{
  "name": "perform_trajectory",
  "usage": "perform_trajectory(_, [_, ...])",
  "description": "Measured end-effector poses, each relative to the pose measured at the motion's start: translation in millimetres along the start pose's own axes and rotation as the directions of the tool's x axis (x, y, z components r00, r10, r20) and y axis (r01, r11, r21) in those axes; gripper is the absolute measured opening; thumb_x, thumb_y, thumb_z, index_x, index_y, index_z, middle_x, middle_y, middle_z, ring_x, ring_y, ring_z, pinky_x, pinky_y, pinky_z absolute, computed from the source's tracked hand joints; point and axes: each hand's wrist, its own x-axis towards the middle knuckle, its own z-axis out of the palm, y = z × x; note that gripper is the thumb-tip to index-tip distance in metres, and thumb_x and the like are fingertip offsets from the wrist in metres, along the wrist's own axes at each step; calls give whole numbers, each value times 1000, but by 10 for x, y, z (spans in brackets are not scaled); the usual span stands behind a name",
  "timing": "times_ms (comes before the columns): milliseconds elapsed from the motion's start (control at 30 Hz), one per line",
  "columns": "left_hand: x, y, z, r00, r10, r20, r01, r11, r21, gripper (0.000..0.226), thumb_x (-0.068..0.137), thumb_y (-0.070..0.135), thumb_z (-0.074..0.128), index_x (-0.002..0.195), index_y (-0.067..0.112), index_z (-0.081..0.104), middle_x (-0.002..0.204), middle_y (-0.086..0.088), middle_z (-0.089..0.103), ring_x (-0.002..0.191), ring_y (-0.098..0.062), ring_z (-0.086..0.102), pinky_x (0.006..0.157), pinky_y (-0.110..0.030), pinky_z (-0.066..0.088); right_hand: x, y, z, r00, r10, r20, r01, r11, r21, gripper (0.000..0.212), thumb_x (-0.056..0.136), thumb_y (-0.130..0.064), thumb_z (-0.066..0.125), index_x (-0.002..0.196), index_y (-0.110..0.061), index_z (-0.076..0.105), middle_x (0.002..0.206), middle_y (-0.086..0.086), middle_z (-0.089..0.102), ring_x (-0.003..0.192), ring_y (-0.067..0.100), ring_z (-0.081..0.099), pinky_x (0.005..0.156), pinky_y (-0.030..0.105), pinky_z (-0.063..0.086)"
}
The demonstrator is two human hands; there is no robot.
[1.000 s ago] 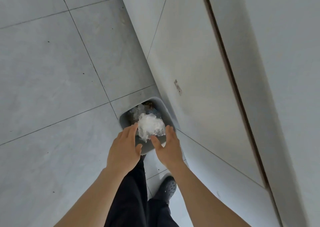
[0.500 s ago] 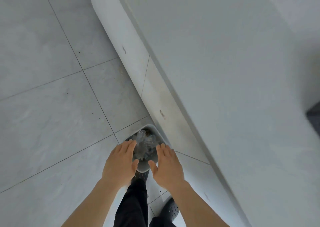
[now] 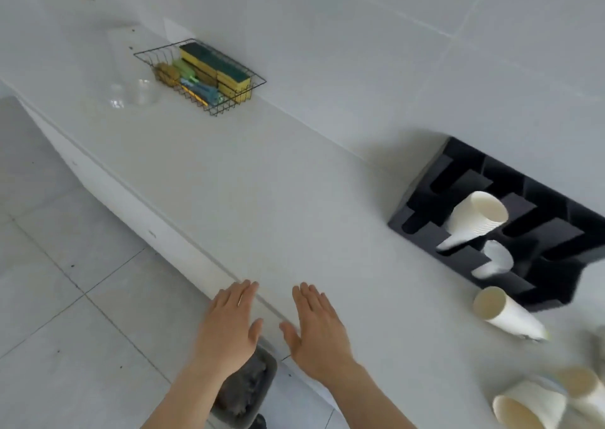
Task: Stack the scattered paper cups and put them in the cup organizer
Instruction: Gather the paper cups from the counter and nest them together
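Observation:
A black cup organizer stands on the white counter at the right, against the wall. A stack of white paper cups lies in one slot, and another white cup sits in the slot below. One paper cup lies on its side on the counter in front of the organizer. More cups lie at the lower right corner, blurred. My left hand and my right hand hover flat, fingers apart and holding nothing, over the counter's front edge, well left of the cups.
A wire basket with sponges and brushes stands at the back left of the counter. A clear glass object lies beside it. A grey bin stands on the tiled floor below my hands.
The view has swung up from the floor bin to the counter. Both hands have risen from the bin's rim to the counter edge. The crumpled white plastic left my hands and dropped into the bin.

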Motion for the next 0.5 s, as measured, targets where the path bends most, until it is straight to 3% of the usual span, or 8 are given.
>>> perform_trajectory(200, [477,1117,91,958,287,23,-287,958,5,71,101,50,43,161,24,16,168,5,23,154,-16,20,126,-34,13,-624,1031,-532,927,321,-196,-311,947,82,70,106,-44,43,163,-15,16,173,3,14,159,20,8,129,33,3])
perform_trajectory(500, [394,2820,653,824,548,148,-536,837,-110,77,96,57,47,160,27,18,166,6,26,152,-15,26,124,-33,24,-1922,2269,-865,654,673,-345,-623,738,259,65,101,-36,54,159,-17,30,166,1,32,155,22,25,126,32,20])
